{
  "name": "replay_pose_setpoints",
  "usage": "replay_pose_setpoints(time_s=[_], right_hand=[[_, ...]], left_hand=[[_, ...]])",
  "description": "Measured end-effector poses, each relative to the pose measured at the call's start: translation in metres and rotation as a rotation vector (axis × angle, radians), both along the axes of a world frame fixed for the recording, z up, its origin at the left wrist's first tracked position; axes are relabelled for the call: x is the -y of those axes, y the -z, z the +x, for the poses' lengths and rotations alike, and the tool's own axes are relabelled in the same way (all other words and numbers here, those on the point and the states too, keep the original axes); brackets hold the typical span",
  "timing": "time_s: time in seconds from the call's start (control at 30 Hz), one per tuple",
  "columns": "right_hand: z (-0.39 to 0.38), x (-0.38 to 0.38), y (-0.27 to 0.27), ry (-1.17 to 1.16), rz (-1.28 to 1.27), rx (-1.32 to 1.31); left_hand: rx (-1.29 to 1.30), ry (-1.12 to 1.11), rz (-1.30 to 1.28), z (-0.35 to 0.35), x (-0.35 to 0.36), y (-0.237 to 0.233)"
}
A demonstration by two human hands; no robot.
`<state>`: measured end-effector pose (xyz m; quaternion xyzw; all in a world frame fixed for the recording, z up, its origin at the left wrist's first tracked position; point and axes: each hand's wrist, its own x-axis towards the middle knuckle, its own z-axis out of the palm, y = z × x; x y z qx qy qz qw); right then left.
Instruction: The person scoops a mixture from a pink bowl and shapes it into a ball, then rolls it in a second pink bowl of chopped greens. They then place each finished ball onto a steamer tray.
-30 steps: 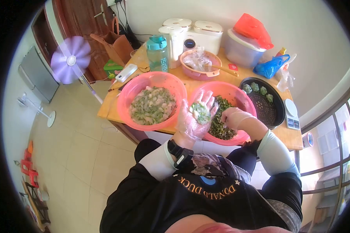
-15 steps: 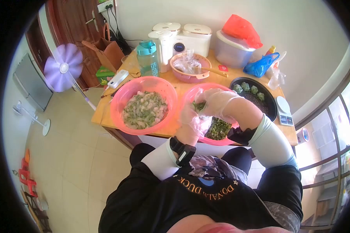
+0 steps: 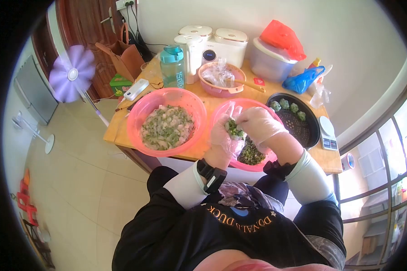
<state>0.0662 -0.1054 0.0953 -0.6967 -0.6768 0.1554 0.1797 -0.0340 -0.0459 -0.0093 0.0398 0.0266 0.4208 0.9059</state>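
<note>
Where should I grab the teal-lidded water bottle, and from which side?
Grip the water bottle around its clear body, just under the lid, coming from your left. It stands upright, a white appliance crowds its right, and the pink bowl sits in front. The left hand cups a filling lump, so free a hand first.

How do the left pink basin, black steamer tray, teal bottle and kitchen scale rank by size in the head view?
1. left pink basin
2. black steamer tray, a little smaller; lens distortion near the edge makes this unsure
3. teal bottle
4. kitchen scale, smallest
</note>
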Motion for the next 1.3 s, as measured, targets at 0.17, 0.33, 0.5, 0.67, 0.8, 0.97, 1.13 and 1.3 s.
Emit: replay_pose_setpoints(time_s=[0.17,0.33,0.5,0.67,0.8,0.97,1.13,1.3], right_hand=[[-0.010,0.006,-0.005,0.123,-0.061,-0.189],[0.010,-0.005,0.030,-0.191,0.256,0.106],[-0.003,0.017,-0.033,0.172,0.013,-0.317],[-0.020,0.030,0.008,-0.059,0.146,-0.102],[-0.011,0.037,0.023,-0.021,0.339,-0.123],[-0.001,0.045,0.034,-0.034,0.604,-0.031],[-0.002,0.044,0.046,-0.014,0.477,0.072],[-0.003,0.038,0.052,0.023,0.576,-0.097]], left_hand=[[-0.021,-0.009,0.133,0.000,0.000,0.004],[-0.049,-0.023,0.211,0.007,-0.006,0.012],[-0.044,-0.050,-0.088,0.004,0.004,-0.006],[-0.001,-0.042,0.121,0.008,0.000,-0.003],[0.055,-0.050,0.209,0.011,-0.003,0.001],[0.024,0.026,0.125,0.020,-0.014,0.020],[-0.027,-0.039,0.070,0.021,0.003,-0.003],[0.138,0.043,0.282,0.022,-0.002,0.013]])
